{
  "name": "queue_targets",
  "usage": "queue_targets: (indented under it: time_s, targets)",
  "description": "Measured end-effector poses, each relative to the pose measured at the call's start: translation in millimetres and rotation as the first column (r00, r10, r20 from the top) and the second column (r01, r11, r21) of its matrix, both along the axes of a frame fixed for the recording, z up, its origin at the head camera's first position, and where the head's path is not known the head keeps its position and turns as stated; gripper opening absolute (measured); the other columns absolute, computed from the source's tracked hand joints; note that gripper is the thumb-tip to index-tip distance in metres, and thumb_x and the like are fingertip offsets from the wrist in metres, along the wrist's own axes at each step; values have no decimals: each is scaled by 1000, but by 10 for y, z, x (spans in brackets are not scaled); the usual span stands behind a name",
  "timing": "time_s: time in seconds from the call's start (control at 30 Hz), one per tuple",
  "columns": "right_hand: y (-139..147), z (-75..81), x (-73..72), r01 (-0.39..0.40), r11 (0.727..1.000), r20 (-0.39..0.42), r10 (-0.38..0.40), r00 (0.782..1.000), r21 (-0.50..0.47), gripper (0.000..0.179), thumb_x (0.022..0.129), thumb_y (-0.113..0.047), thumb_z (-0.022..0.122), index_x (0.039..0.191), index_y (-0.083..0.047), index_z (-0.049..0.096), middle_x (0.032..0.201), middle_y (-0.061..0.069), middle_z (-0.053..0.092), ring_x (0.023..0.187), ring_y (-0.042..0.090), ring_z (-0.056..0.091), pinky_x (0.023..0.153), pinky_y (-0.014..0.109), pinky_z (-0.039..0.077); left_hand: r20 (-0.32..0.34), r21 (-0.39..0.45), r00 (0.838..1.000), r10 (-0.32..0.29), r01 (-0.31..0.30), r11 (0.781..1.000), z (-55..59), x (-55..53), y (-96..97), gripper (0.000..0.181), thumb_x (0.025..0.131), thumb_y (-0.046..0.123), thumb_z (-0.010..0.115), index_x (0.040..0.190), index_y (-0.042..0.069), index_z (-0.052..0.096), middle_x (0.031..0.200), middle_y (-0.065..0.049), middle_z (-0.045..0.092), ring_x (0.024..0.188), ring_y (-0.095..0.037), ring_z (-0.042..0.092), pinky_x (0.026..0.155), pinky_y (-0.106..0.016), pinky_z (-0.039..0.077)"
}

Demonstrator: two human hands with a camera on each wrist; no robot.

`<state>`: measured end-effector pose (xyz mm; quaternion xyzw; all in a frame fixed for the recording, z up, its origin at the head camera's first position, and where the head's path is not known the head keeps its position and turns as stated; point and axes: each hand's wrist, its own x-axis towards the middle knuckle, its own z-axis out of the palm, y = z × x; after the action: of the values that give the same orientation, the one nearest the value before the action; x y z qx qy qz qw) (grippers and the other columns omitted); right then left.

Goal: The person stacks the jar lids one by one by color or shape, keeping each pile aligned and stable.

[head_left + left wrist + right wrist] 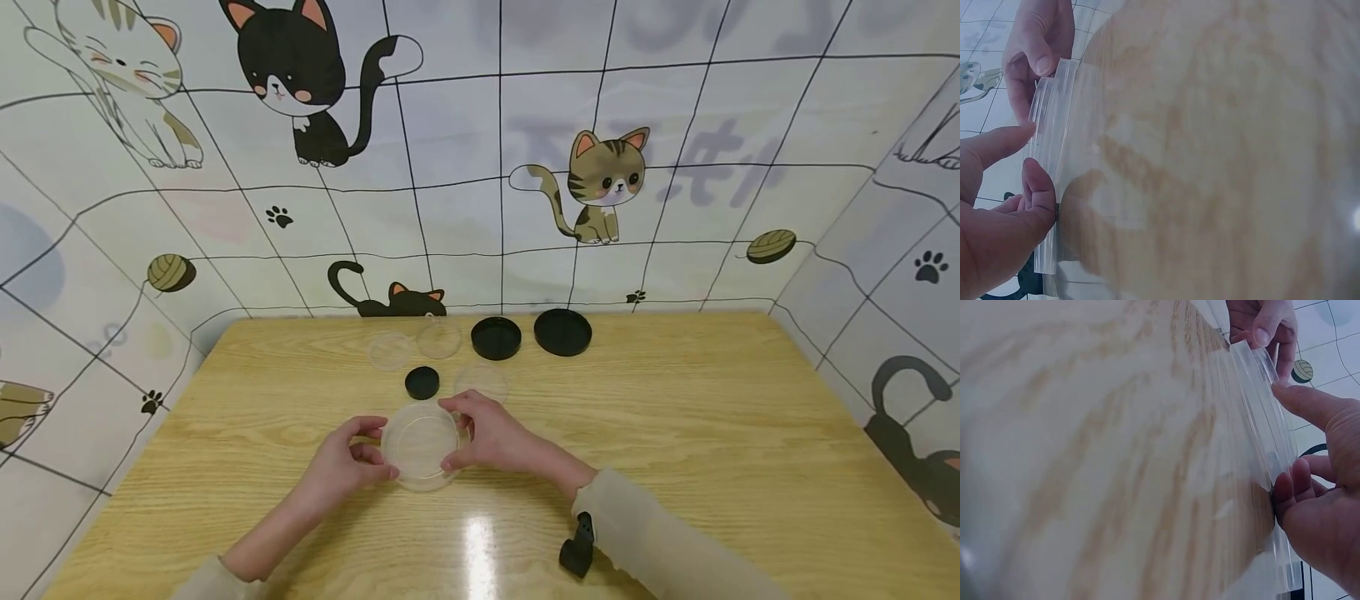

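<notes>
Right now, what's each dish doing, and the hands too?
Front clear dish: flat, held
Left hand: gripping its left side
Right hand: gripping its right side
Small black dish: flat, untouched
Middle black dish: flat, untouched
Right black dish: flat, untouched
Far-left clear dish: flat, untouched
Back clear dish: flat, untouched
Right clear dish: flat, partly behind right hand

The head camera, as I see it here in the room, looks from above, forward and down, wide over the wooden table (712, 433) to the cat-patterned backdrop (457, 167). Each wrist camera sits low and close, behind the left hand (337, 458) or the right hand (495, 437), with its picture turned sideways. These two face the same clear dish (420, 446) from opposite sides; how near the blurred tabletop is, I cannot surely say.
</notes>
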<state>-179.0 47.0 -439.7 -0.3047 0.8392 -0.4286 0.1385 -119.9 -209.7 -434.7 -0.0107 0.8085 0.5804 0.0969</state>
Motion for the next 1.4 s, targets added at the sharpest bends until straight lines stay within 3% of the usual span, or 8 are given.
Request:
queue_targets:
  time_s: [0.4, 0.63, 0.9, 1.13, 1.4]
  targets:
    - [-12, 15, 19, -18, 996, -4, 19, 1000, 83, 83, 79, -25, 92, 149, -5, 52, 113, 1, 52, 96, 16, 47, 77, 27, 45, 11, -19, 1000, 15, -15, 1000, 15, 3, 7, 66, 76, -3, 87, 134, -8, 55, 122, -20, 55, 83, -22, 62, 64, -24, 52]
    - [11, 39, 8, -20, 1000, 6, 20, 1000, 23, 81, 78, -20, 92, 148, -4, 53, 115, 6, 54, 85, 17, 51, 71, 26, 47, 25, -11, 999, 35, -35, 999, 18, -7, 9, 64, 78, 0, 86, 134, -7, 56, 122, -19, 54, 86, -22, 61, 66, -24, 53]
    - [109, 95, -6, -48, 997, 10, 49, 999, -62, 73, 81, -18, 90, 145, -9, 55, 115, 9, 55, 87, 20, 54, 71, 26, 47, 3, -22, 999, 33, -33, 999, 86, -37, -1, 64, 83, 4, 85, 138, -2, 54, 125, -18, 52, 88, -22, 61, 65, -26, 53]
    - [330, 229, -33, -66, 986, 56, 75, 996, -152, 73, 83, -13, 88, 147, -9, 53, 138, 14, 54, 95, 29, 56, 72, 26, 48, -38, 56, 999, -29, 32, 998, 244, -132, 27, 65, 86, 6, 82, 142, 0, 50, 126, -19, 49, 88, -21, 61, 70, -27, 52]
    - [676, 329, -83, -13, 980, 16, 17, 1000, -197, 74, 84, -11, 87, 149, -14, 52, 137, 19, 54, 97, 41, 55, 73, 31, 51, -107, 67, 989, -101, 109, 992, 388, -310, 173, 63, 86, 7, 83, 141, 1, 52, 124, -23, 48, 89, -22, 62, 76, -28, 54]
